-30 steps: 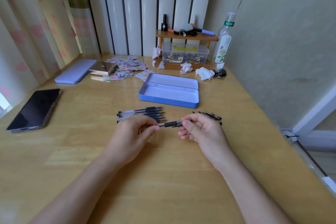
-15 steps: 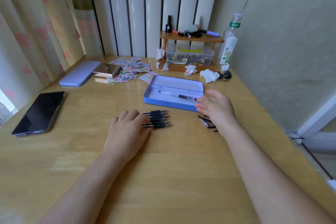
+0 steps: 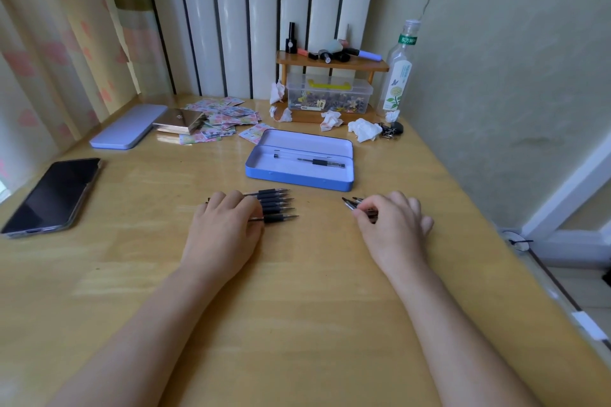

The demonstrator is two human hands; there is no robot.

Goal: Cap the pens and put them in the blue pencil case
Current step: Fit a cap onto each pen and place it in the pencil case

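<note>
The blue pencil case [image 3: 299,177] lies open mid-table with one capped pen [image 3: 319,162] in it. Several uncapped black-grip pens [image 3: 276,203] lie in a row in front of the case, tips pointing right. My left hand [image 3: 224,230] rests over their left ends, and the nearest pen [image 3: 279,217] sticks out from between its thumb and fingers. A small pile of pen caps [image 3: 352,202] lies to the right. My right hand [image 3: 393,225] covers most of it and pinches one cap with thumb and forefinger.
A phone [image 3: 53,195] lies at the left edge. Further back are a lilac case lid [image 3: 129,130], a metal box on stickers [image 3: 180,120], crumpled tissues [image 3: 363,130], a wooden shelf with a plastic box [image 3: 329,94] and a bottle [image 3: 398,73]. The table's right edge runs close to my right arm.
The pen held in both hands a second ago now lies in the case. My right hand has come back from the case to the caps, and my left hand has settled on the pen row.
</note>
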